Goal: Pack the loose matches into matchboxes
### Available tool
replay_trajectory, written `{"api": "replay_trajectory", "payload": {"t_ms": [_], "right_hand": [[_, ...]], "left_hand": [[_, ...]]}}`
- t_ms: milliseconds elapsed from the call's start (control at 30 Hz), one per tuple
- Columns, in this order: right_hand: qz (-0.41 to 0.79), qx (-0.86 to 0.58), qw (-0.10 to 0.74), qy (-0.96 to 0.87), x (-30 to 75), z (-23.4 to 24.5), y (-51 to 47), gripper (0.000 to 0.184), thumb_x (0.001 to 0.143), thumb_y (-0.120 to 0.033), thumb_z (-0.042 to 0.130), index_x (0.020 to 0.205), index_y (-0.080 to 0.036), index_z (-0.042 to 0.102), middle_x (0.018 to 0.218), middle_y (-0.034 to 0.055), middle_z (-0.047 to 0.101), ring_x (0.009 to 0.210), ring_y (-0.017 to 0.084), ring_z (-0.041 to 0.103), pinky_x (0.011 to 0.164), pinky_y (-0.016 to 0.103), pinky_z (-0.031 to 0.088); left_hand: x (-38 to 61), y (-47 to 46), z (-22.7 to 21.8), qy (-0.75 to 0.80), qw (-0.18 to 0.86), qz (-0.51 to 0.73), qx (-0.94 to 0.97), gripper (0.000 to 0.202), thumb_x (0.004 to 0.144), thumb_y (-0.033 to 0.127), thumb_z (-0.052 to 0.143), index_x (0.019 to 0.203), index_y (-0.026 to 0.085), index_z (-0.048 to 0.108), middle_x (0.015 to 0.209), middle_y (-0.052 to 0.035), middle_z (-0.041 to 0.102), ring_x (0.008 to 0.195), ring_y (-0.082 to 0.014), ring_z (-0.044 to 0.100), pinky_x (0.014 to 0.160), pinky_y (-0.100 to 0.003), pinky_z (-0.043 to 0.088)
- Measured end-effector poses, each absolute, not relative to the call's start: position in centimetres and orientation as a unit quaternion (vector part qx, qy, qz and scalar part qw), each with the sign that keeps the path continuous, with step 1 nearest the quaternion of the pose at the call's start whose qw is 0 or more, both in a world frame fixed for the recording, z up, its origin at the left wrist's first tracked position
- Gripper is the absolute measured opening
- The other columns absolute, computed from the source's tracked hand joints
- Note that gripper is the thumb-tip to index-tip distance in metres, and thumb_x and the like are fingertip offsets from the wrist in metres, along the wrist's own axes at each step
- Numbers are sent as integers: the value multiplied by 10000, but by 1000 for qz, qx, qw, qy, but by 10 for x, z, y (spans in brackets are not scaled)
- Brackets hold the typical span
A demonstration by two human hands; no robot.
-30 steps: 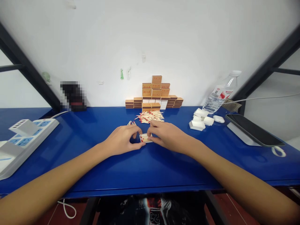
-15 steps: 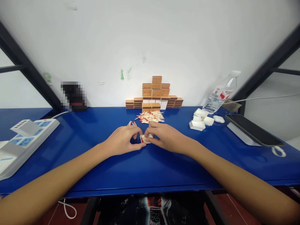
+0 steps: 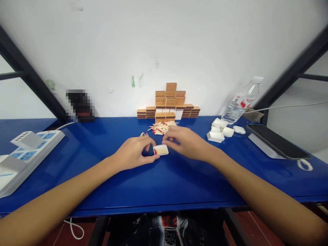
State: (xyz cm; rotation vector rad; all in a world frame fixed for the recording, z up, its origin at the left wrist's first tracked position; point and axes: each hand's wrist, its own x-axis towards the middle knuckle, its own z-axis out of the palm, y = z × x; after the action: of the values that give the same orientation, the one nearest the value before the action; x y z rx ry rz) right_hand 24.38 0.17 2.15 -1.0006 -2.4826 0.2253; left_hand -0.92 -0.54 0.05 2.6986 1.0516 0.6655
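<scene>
A white matchbox tray (image 3: pixel 161 150) lies on the blue table, part filled with red-tipped matches laid side by side. My left hand (image 3: pixel 137 152) grips the tray's left end between thumb and fingers. Just above and right of the tray is my right hand (image 3: pixel 183 141), its fingers curled with the thumb apart from the index finger; nothing shows in them. Behind it lies a loose heap of matches (image 3: pixel 161 127), partly hidden by that hand. A few more matches (image 3: pixel 144 134) lie beyond my left hand.
Stacked brown matchboxes (image 3: pixel 171 94) stand against the wall. At right are white empty trays (image 3: pixel 215 136), an earbud case (image 3: pixel 239 130), a leaning water bottle (image 3: pixel 241 100) and a phone (image 3: pixel 278 140) on a stand. A power strip (image 3: pixel 53 136) lies at left.
My right hand has lifted out of the tray and moved right and slightly back, uncovering the matches inside. The left hand keeps its hold on the tray.
</scene>
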Motion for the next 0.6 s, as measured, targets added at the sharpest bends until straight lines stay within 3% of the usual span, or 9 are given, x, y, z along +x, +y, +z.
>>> {"api": "replay_trajectory", "payload": {"t_ms": [100,167,300,600], "right_hand": [[3,-437,255,-863,264,27,18,188,1005,-279,563,913,-178,692,880,65,661,791,184,578,706,300,385],[-29,-488,211,-847,278,28,29,166,971,-267,592,877,-176,695,858,73,670,774,196,578,684,304,366],[65,-497,128,-856,293,19,46,116,911,-282,672,861,-188,720,856,56,696,738,181,593,664,288,372],[148,-457,144,-865,274,10,38,141,959,-253,605,861,-175,669,860,57,673,732,166,570,667,287,396]], "left_hand": [[-9,-6,2,363,89,252,893,319,877,461,742,1047,198,679,775,35,594,630,-113,520,611,-260,406],[-9,-6,3,366,103,246,892,316,872,463,743,1039,201,688,773,34,596,620,-109,515,602,-258,403],[-10,-5,3,364,128,217,897,302,866,466,747,1019,210,700,753,33,599,616,-114,519,590,-258,395],[-9,-3,-1,383,122,180,898,305,865,476,739,998,204,704,753,19,625,627,-127,533,579,-264,372]]}}
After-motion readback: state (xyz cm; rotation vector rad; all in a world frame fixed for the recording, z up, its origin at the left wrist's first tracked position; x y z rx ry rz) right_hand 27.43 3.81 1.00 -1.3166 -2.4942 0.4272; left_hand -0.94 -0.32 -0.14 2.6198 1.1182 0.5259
